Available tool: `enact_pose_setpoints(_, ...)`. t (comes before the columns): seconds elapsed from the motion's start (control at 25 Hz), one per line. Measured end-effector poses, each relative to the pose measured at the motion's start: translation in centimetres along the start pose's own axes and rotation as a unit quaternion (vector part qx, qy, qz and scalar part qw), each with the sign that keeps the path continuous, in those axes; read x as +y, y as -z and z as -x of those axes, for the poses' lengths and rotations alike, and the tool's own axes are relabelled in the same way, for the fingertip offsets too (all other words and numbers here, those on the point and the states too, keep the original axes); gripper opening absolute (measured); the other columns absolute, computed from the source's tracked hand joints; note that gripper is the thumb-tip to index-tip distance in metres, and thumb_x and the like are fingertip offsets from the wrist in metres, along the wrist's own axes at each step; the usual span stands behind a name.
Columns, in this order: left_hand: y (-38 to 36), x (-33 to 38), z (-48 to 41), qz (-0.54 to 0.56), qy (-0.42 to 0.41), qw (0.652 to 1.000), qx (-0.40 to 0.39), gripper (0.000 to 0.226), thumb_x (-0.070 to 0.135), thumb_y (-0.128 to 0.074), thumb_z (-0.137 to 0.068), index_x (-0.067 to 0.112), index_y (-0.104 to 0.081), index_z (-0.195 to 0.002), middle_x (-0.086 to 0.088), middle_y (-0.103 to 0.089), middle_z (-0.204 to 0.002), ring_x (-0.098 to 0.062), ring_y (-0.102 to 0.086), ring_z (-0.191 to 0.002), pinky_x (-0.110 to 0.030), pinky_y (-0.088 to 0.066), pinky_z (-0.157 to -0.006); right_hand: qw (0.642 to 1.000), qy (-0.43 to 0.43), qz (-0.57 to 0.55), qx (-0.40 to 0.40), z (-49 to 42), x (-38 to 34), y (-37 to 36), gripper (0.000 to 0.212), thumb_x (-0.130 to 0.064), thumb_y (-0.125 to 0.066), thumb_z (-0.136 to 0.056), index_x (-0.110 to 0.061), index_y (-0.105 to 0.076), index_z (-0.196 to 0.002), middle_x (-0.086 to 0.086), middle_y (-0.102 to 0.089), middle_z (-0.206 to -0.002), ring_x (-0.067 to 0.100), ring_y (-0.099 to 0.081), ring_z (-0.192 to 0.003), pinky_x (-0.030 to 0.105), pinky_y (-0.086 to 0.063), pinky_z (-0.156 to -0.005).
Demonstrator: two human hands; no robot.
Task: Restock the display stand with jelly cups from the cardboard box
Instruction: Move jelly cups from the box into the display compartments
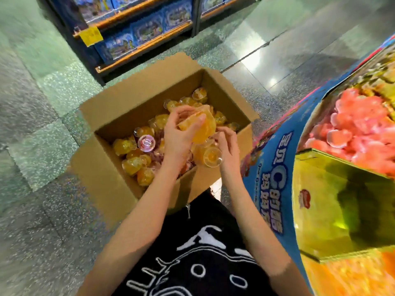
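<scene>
**A handful gathered over the box**

The jelly cups lie loose in the open cardboard box on the floor. The left hand grips a bunch of orange ones above the pile, likely to carry several at once. The right hand curls among the cups just beside it; I cannot tell whether it holds one. The display stand is near on the right, so its yellow bin is a short reach away.

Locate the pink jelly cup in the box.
Head view: the pink jelly cup lies in the left half of the cardboard box, among orange jelly cups, just left of the left hand.
</scene>
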State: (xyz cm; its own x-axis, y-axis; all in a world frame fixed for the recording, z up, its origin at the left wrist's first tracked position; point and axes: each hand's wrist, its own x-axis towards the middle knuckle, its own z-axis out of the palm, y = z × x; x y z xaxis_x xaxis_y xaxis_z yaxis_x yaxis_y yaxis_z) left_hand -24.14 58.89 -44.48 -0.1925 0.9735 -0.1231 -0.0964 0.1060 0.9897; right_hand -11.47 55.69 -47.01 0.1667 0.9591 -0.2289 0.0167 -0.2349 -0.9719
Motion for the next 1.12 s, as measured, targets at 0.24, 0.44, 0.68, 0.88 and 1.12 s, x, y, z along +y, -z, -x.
enact_pose_setpoints(0.24, -5.7, 3.5, 3.9, 0.086, 0.027, 0.990, -0.106, 0.093, 0.058, -0.083, -0.057, 0.020, -0.038, -0.129, 0.009, -0.062, -0.107, 0.000, -0.065, -0.096, -0.029, -0.055, -0.084, 0.992, 0.048, -0.025, 0.113, 5.3, -2.5, 4.5, 0.006, -0.018, -0.050, -0.101, -0.023, -0.054, -0.100, -0.004, -0.058, -0.095, 0.004, -0.058, -0.088, 0.023, -0.049, -0.080)
enact_pose_setpoints(0.44, -12.4, 4.8, 8.7, 0.131, 0.055, 0.959, -0.245, 0.093, 0.060, -0.088, -0.050, 0.041, -0.039, -0.127, -0.005, -0.065, -0.110, -0.027, -0.063, -0.109, -0.033, -0.056, -0.080, 0.964, 0.070, -0.051, 0.250, 10.0, -3.9, 10.0, 0.009, -0.022, -0.055, -0.098, -0.029, -0.053, -0.105, -0.007, -0.060, -0.102, -0.003, -0.060, -0.090, 0.023, -0.049, -0.080)
enact_pose_setpoints(0.68, -20.1, 3.9, 16.7, 0.168, 0.099, 0.931, -0.308, 0.072, 0.049, -0.087, -0.057, 0.035, -0.049, -0.117, 0.010, -0.071, -0.097, -0.028, -0.065, -0.101, -0.052, -0.052, -0.090, 0.930, 0.090, -0.025, 0.355, 17.0, -3.2, 17.9, 0.032, -0.029, -0.052, -0.099, -0.041, -0.049, -0.128, -0.004, -0.060, -0.125, 0.001, -0.058, -0.111, 0.023, -0.049, -0.093)
enact_pose_setpoints(0.88, -25.1, 2.1, 27.0, 0.147, 0.135, 0.897, -0.393, 0.069, 0.046, -0.082, -0.057, 0.026, -0.051, -0.115, -0.003, -0.064, -0.111, -0.019, -0.067, -0.095, -0.040, -0.054, -0.080, 0.907, 0.050, -0.062, 0.414, 26.6, -0.5, 25.5, 0.032, -0.019, -0.058, -0.097, -0.031, -0.055, -0.127, -0.012, -0.063, -0.111, -0.008, -0.059, -0.097, 0.015, -0.049, -0.084)
enact_pose_setpoints(1.12, -29.4, -0.8, 38.4, 0.090, 0.079, 0.888, -0.444, 0.058, 0.047, -0.075, -0.059, 0.024, -0.052, -0.107, 0.004, -0.060, -0.102, -0.010, -0.059, -0.092, -0.026, -0.049, -0.075, 0.845, -0.021, -0.116, 0.521, 38.3, 3.8, 34.0, 0.022, -0.020, -0.068, -0.090, -0.023, -0.067, -0.112, -0.008, -0.066, -0.105, 0.005, -0.061, -0.099, 0.015, -0.051, -0.077)
